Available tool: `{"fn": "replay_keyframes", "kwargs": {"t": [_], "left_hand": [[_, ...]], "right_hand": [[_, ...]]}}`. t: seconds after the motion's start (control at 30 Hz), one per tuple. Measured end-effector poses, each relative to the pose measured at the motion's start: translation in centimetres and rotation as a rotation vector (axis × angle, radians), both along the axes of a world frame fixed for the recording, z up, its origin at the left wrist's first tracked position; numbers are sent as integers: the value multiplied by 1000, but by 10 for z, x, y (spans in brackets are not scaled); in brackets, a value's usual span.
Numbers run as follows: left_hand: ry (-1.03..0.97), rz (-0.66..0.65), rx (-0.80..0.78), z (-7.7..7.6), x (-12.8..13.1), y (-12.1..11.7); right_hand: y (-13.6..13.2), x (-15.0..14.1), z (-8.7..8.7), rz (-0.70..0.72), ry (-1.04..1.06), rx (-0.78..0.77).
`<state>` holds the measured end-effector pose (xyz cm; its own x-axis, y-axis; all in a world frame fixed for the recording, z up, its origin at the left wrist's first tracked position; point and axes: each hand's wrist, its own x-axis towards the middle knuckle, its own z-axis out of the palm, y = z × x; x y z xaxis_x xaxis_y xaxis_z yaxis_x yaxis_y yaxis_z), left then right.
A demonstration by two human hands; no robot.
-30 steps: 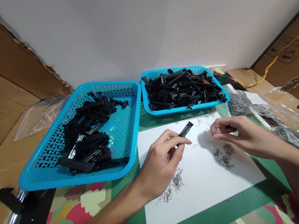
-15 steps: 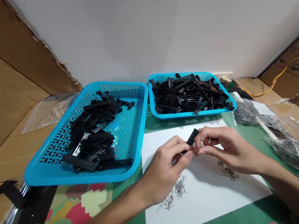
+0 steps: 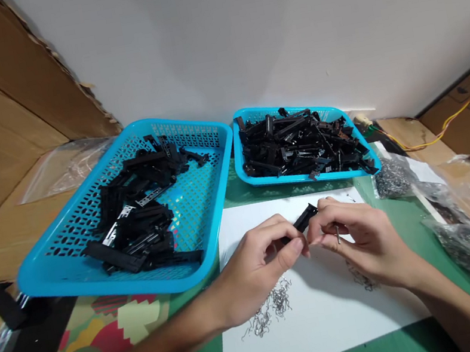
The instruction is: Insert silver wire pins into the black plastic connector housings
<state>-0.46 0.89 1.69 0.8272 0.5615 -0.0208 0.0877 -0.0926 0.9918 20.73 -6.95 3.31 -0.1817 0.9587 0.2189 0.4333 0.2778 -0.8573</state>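
Observation:
My left hand [image 3: 263,268] is closed around a slim black plastic part [image 3: 305,218], whose far end sticks up between my two hands. Thumb and forefinger of my right hand [image 3: 359,239] are pinched together close to that part, their tips almost touching the left fingertips. A thin metal pin [image 3: 337,235] pokes out of the curled right fingers. What lies right at the fingertips is too small to make out. Both hands hover over a white sheet [image 3: 329,323], with small bent wire pieces [image 3: 268,310] heaped below the left hand and another small heap [image 3: 360,276] partly behind the right.
A large blue basket [image 3: 217,203] with black plastic parts stands at the left. A smaller blue basket [image 3: 263,182], piled with black parts, sits behind the sheet. Clear bags [image 3: 392,175] of small metal pieces lie at the right. A white wall [image 3: 237,36] rises behind.
The view has shifted slightly. The right fingers have turned a little, and the metal pin now shows more clearly. The left hand still holds the black part in much the same place.

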Motion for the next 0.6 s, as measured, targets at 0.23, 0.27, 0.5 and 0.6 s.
{"fn": "replay_keyframes", "kwargs": {"t": [0.23,0.27,0.5,0.6], "left_hand": [[41,58,106,-7,-1,-5],[50,60,122,-8,-1,-6],[77,45,223,-7,0,-6],[92,58,207,-8,-1,-5]], "right_hand": [[-7,-3,-4,-132,21,-165],[-8,-4,-5,-141,21,-178],[-16,-5,-14,-314,15,-73],[-20,-3,-21,-468,-46,88]]}}
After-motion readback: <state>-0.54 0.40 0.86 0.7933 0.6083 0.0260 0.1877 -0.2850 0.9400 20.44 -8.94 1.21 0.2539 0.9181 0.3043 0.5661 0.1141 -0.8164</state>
